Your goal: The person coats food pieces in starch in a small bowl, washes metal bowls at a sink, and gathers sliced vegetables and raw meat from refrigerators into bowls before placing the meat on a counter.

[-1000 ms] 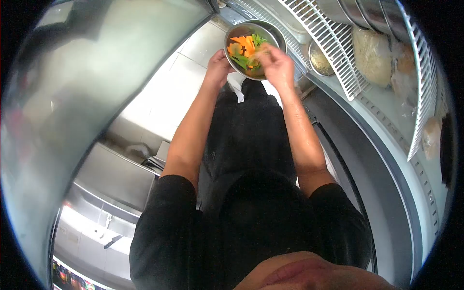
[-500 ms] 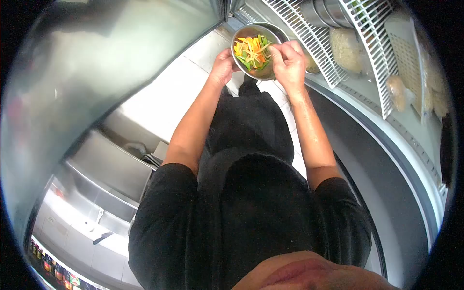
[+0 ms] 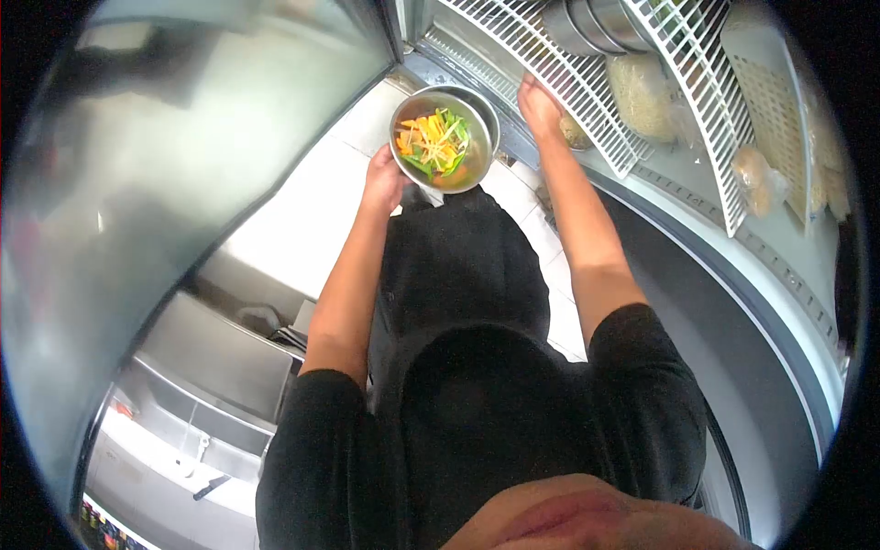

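My left hand (image 3: 383, 181) grips the left rim of a round metal bowl (image 3: 477, 163). Inside the bowl lie orange, green and pale yellow vegetable strips (image 3: 433, 143). Another metal rim (image 3: 492, 115) shows just behind this bowl. Apart from the bowl, my right hand (image 3: 541, 108) reaches into the fridge beneath the lowest wire shelf (image 3: 522, 44). Its fingertips are partly hidden by the shelf, so what they touch cannot be made out. Close to its right side is a container of pale food (image 3: 575, 134).
Metal containers (image 3: 596, 26) and a bag of pale food (image 3: 639, 96) rest on the fridge shelves at the upper right. An open glass door (image 3: 229, 110) stands at the left. A steel counter (image 3: 215, 353) lies at the lower left, with white floor tiles (image 3: 307, 206) beyond.
My right hand has left the bowl and moved into the fridge, under the shelf. The bowl, in my left hand, has shifted left and nearer my body.
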`<act>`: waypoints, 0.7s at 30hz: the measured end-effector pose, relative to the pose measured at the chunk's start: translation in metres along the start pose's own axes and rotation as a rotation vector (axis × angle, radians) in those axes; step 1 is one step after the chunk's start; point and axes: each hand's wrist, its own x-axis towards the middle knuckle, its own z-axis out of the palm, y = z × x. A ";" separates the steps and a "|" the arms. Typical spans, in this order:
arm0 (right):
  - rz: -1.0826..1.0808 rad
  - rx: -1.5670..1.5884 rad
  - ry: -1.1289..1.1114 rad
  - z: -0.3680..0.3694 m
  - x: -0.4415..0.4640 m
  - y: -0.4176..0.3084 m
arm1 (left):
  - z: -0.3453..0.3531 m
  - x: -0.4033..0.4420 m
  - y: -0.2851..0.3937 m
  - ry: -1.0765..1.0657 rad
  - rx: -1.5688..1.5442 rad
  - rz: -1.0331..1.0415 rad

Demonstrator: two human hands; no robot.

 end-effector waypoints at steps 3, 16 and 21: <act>-0.151 -0.117 -0.063 0.009 0.038 0.013 | -0.010 0.007 -0.008 0.015 0.073 -0.003; 0.525 1.321 0.246 0.029 0.037 0.014 | 0.007 0.003 0.002 -0.003 0.330 0.066; 0.535 1.230 0.269 -0.005 -0.042 -0.025 | 0.005 0.016 -0.003 -0.037 0.021 0.025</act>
